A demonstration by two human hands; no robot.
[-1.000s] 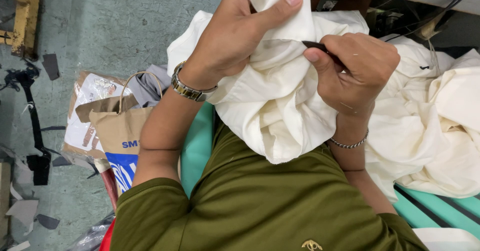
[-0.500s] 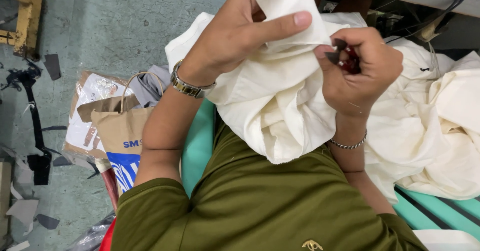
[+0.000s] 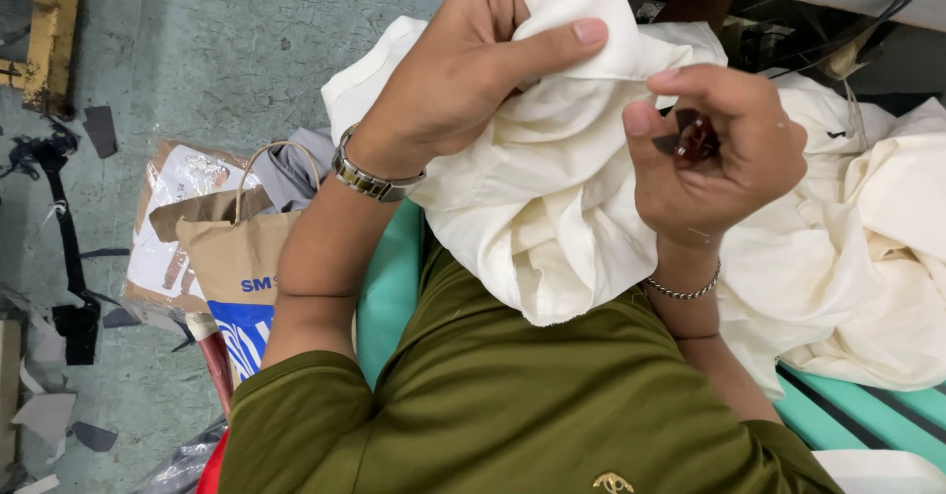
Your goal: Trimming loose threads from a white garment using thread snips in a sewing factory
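My left hand (image 3: 471, 70) pinches a fold of cream cloth (image 3: 552, 208) between thumb and fingers, holding it up in front of me. A metal watch sits on that wrist. My right hand (image 3: 719, 154) is curled just to the right of the fold, with a small dark tool (image 3: 695, 139) tucked in its palm and its thumb and forefinger touching the cloth's edge. A thin chain bracelet circles that wrist. The cloth hangs down over my olive-green shirt.
More cream cloth (image 3: 867, 258) is piled at the right on a green-striped surface (image 3: 867, 420). A brown paper bag (image 3: 236, 258) with a blue print stands at the left on the grey concrete floor, among dark scraps (image 3: 74, 317). A yellow frame (image 3: 49, 31) is at the top left.
The dark tool's tip pointed at the cloth a second ago; my right hand has since curled it into the palm and shifted its fingers up to the fold. My left hand stays gripping.
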